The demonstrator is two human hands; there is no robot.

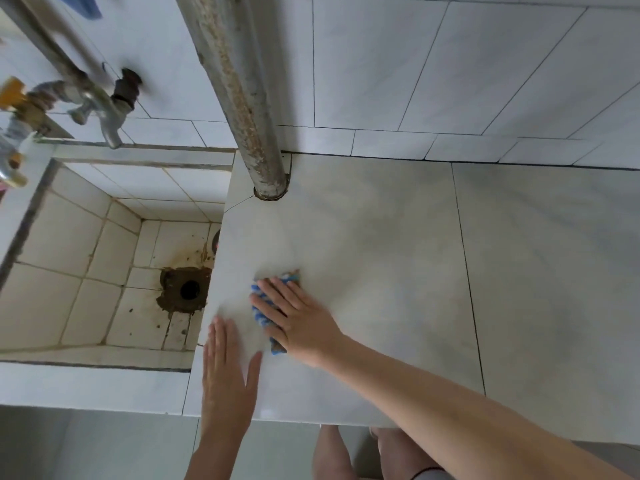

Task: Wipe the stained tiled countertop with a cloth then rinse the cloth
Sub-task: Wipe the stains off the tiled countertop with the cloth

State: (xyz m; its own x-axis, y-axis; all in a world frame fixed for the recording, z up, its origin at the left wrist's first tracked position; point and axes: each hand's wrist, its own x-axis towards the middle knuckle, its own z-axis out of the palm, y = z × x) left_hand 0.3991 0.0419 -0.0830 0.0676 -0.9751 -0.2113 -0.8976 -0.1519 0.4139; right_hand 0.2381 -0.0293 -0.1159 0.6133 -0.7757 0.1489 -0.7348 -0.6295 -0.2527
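A blue, white and brown cloth (260,308) lies flat on the pale tiled countertop (381,254), near its left edge. My right hand (299,318) presses on the cloth with straight fingers, covering most of it. My left hand (227,379) rests flat on the countertop just left of the cloth, fingers straight and holding nothing. The countertop shows faint greyish smears. A tiled sink basin (86,258) sits to the left, with a dirty drain hole (189,289).
A rusty vertical pipe (242,98) enters the countertop at the back left. A metal tap (100,110) with a yellow-handled valve (12,93) hangs above the sink. White tiled wall (450,64) runs behind. My legs show below the counter's front edge.
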